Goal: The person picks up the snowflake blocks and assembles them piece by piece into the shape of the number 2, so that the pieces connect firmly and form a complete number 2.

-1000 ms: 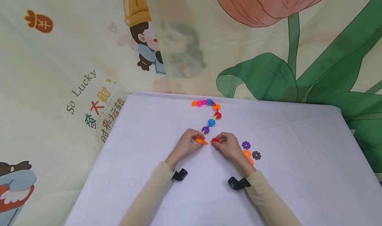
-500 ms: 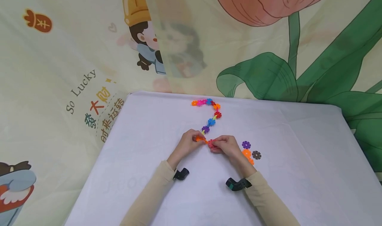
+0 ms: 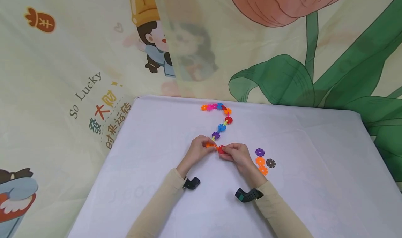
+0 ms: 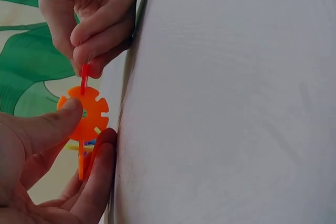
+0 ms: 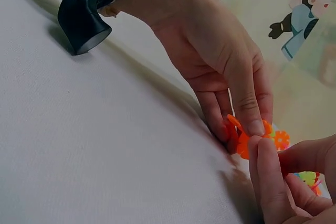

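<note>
My left hand (image 3: 198,151) pinches an orange notched disc (image 4: 95,113), a flower-shaped interlocking piece, between thumb and fingers. Below it in the left wrist view, a second orange disc (image 4: 81,160) shows edge-on. My right hand (image 3: 239,156) pinches a red notched disc (image 3: 221,149), seen edge-on in the left wrist view with its lower edge at the orange disc's rim. From the left hand, a curved chain of linked discs (image 3: 222,127) in blue, purple, red, pink and orange runs to the far side of the table. Fingers cover most of the red disc in the right wrist view.
Right of my right hand lie several loose discs: a purple disc (image 3: 259,152), an orange disc (image 3: 260,161), another orange disc (image 3: 263,170) and a dark brown disc (image 3: 270,163). A white cloth covers the table (image 3: 314,182); behind it hangs a printed curtain (image 3: 201,39).
The right hand has moved slightly left and down, bringing the red disc from a gap away up against the orange disc. The left hand stays nearly in place.
</note>
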A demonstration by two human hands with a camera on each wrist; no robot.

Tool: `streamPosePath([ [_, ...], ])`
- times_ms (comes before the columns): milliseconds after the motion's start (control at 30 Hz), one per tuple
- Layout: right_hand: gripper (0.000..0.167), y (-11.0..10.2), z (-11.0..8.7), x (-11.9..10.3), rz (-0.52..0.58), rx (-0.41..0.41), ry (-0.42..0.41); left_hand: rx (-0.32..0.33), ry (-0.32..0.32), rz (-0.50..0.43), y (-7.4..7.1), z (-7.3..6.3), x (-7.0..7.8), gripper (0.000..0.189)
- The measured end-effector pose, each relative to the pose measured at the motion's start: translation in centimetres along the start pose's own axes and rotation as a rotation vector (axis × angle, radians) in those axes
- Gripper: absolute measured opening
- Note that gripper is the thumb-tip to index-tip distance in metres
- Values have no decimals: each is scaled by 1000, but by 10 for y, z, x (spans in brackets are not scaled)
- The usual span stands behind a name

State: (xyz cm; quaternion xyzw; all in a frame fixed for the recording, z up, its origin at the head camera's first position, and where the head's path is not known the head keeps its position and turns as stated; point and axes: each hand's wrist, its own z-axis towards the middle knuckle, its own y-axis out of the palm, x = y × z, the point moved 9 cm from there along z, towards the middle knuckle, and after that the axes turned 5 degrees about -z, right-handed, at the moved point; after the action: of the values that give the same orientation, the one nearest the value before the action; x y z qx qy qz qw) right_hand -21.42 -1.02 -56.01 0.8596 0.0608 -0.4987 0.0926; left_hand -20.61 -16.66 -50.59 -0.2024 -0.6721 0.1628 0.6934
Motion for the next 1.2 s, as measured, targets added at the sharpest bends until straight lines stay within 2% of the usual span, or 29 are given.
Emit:
streamPosePath([
  [133,17,-3,-2,-2,38,65,-24,18,24,0,2,3,1,9],
  [267,16,-5,-4,-2,77,125,-36,43,16,-5,4,5,2,9],
  [467,16,-7,-6,-7,15,184,-61,58,-23,15,7,5,4,9],
  [700,14,-8,-6,-6,-6,199,-58,49,-34,16,11,7,3,9],
  [800,16,-9,-2,-5,-49,168,-49,21,-39,8,11,8,0,9],
  [867,18,-10,0,-6,-140,119,-55,0,-51,7,10,7,-3,9],
  [933,20,-13,1,-14,-290,63,-95,-15,-62,12,8,6,-5,8],
  [1000,22,-22,-3,-30,-504,61,-208,-27,-68,15,8,5,-6,7],
  [1100,25,-48,-15,-58,-892,170,-374,-49,-72,27,9,3,-5,6],
  [1167,31,-68,-22,-69,-1094,251,-407,-67,-73,48,11,2,-4,8],
  [1200,34,-77,-25,-71,-1168,262,-397,-74,-73,64,12,1,-3,11],
])
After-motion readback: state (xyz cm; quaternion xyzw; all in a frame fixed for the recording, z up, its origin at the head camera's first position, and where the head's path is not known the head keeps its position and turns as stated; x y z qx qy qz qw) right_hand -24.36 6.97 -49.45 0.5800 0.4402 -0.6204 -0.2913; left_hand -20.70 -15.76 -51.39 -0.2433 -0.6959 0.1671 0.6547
